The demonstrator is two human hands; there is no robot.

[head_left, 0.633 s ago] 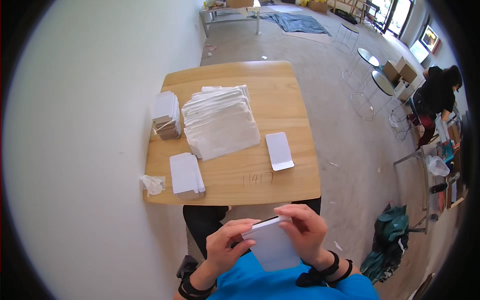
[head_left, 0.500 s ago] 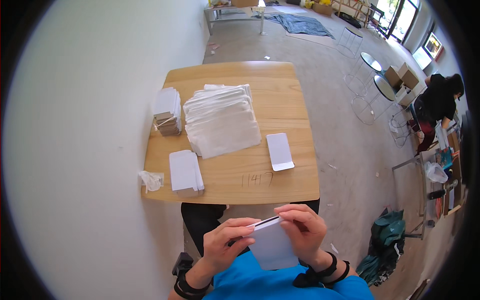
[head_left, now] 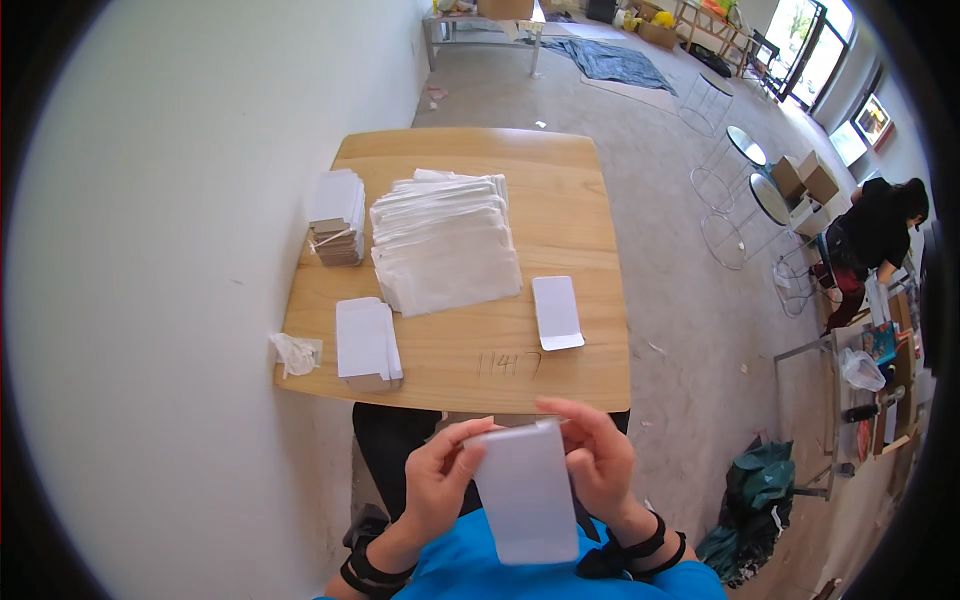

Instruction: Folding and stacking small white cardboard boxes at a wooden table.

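A flat white cardboard box [head_left: 525, 495] is tilted in front of my blue shirt, just off the table's near edge. My left hand [head_left: 438, 480] grips its upper left side, thumb on the front face. At the upper right corner, my right hand [head_left: 600, 460] has its thumb beside the edge and its index finger lifted over the top; its other fingers are partly hidden. On the table [head_left: 560, 210] beyond lie a single white box [head_left: 557, 310], a stack of white paper sleeves [head_left: 445, 245], and two piles of flattened white boxes [head_left: 365, 340], [head_left: 338, 200] to the left.
A crumpled white wrapper [head_left: 297, 354] lies at the table's left corner, beside the white wall [head_left: 200, 300]. On the right, round stools [head_left: 746, 145], a dark green plastic bag [head_left: 750, 490] and a cluttered side table [head_left: 830, 400] stand near a person in black [head_left: 875, 225].
The box has turned so its broad face shows more, and its dark top slit no longer shows. My right index finger has lifted from the top edge. The view has shifted slightly.
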